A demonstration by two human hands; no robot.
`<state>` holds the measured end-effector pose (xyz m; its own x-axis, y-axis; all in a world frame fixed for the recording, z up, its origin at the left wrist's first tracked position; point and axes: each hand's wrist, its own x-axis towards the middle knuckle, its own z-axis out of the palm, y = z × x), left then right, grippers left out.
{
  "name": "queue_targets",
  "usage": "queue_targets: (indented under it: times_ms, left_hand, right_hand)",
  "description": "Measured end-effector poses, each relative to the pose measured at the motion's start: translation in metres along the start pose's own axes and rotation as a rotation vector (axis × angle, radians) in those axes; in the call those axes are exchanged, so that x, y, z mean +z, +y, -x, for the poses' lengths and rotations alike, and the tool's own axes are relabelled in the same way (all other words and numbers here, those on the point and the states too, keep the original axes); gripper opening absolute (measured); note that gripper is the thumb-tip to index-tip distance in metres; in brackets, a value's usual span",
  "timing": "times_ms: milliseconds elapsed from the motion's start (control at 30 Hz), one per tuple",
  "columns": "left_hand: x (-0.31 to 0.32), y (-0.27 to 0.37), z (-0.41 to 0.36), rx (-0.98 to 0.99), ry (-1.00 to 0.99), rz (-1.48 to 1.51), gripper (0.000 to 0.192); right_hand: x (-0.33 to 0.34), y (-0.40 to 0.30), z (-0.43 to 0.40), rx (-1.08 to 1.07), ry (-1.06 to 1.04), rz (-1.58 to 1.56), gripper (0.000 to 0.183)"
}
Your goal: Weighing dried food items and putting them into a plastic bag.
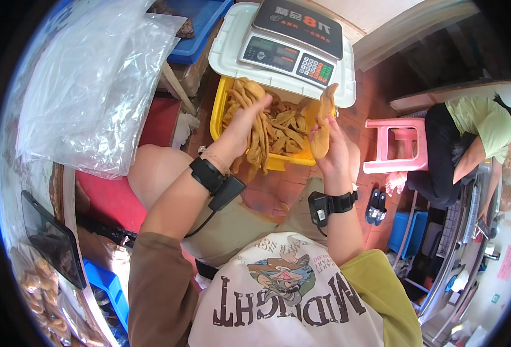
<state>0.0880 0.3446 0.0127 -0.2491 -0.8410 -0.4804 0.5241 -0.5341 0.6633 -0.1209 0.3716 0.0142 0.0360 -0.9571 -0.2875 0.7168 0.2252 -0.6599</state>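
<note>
A bundle of long, tan-brown dried pieces (257,130) is held in my left hand (242,126), over the left side of a yellow plastic bin (215,117). Similar dried pieces (288,126) lie inside the bin. My right hand (333,145) grips one long, curved tan piece (322,126) upright at the bin's right edge. A white lid (225,56) covers the bin's far part, and a digital scale (270,54) with a keypad and dark platform stands on it. What exactly the dried pieces are, I cannot tell.
Clear plastic bags (90,86) lie at the left, near a blue tray (195,50). A tablet (56,238) and bagged goods (43,295) are at lower left. At right are a pink stool (383,145), slippers (375,206) and a seated person (476,126) beside a desk.
</note>
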Motion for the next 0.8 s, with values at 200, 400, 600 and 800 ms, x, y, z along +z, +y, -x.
queue_targets:
  times_ms: [200,400,600,800]
  left_hand:
    - [-0.015,-0.007,-0.019,-0.018,-0.051,0.156,0.035]
    - [-0.041,-0.042,-0.052,0.335,0.182,-0.538,0.038]
    - [-0.036,-0.027,-0.037,0.474,0.135,-0.757,0.066]
    - [-0.016,-0.007,-0.015,0.284,0.024,-0.713,0.029]
  right_hand:
    - [0.025,0.012,0.02,0.051,-0.042,0.186,0.031]
    - [0.043,0.036,0.027,0.098,-0.171,0.218,0.036]
    - [0.049,0.044,0.027,0.13,-0.241,0.232,0.037]
    - [0.058,0.05,0.019,0.081,-0.305,0.38,0.036]
